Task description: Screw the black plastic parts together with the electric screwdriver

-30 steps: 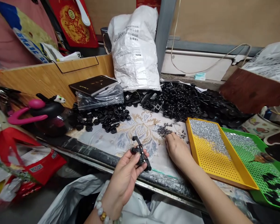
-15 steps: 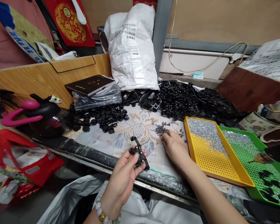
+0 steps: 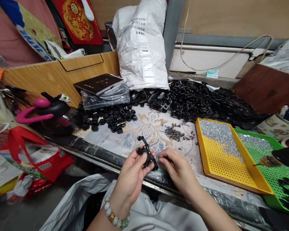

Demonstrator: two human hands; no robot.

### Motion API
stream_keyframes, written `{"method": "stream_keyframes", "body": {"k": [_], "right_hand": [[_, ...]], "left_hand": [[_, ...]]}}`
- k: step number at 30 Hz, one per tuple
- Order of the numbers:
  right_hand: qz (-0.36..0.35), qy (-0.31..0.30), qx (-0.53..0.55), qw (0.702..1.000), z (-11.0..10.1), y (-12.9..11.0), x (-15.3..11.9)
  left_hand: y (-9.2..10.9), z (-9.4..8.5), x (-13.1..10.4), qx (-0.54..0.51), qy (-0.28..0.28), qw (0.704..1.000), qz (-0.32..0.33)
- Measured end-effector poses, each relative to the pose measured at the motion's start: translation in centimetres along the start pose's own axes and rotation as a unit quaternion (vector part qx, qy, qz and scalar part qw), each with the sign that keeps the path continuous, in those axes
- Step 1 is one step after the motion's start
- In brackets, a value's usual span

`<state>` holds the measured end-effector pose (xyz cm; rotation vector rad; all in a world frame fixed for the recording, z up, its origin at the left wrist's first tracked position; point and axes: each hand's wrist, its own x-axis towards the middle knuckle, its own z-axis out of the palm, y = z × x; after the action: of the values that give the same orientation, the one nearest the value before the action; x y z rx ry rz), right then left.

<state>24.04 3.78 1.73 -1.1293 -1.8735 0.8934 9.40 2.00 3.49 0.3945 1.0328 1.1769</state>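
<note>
My left hand is closed on a black jointed plastic bracket with small metal pins, held just above the front edge of the table. Close on its right is my right hand, thumb and forefinger pinched together; whatever sits between the fingertips is too small to make out. A loose pile of tiny dark screw-like parts lies on the patterned tabletop beyond my right hand.
On the right stand a yellow perforated tray and a green tray, both holding small silvery parts. An electric screwdriver reaches over the green one. Black plastic pieces and black rings heap behind, beneath a white sack.
My right hand has drawn back from the pile of tiny parts toward the bracket, fingertips pinched. My left hand still holds the bracket. The whole view has shifted slightly.
</note>
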Motion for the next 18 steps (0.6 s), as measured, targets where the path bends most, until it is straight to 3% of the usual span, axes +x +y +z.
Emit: {"method": "stream_keyframes", "body": {"k": [5, 11, 18], "right_hand": [[0.023, 0.038, 0.039, 0.998, 1.0, 0.0, -0.3], [-0.087, 0.024, 0.0, 0.996, 1.0, -0.2, -0.3], [-0.145, 0.056, -0.065, 0.986, 1.8, -0.3, -0.8]], "left_hand": [[0.0, 0.1, -0.2, 0.012, 0.003, 1.0, 0.009], [0.0, 0.2, -0.4, 0.022, 0.006, 1.0, 0.018], [-0.4, 0.5, -0.5, 0.027, 0.031, 0.998, 0.044]]}}
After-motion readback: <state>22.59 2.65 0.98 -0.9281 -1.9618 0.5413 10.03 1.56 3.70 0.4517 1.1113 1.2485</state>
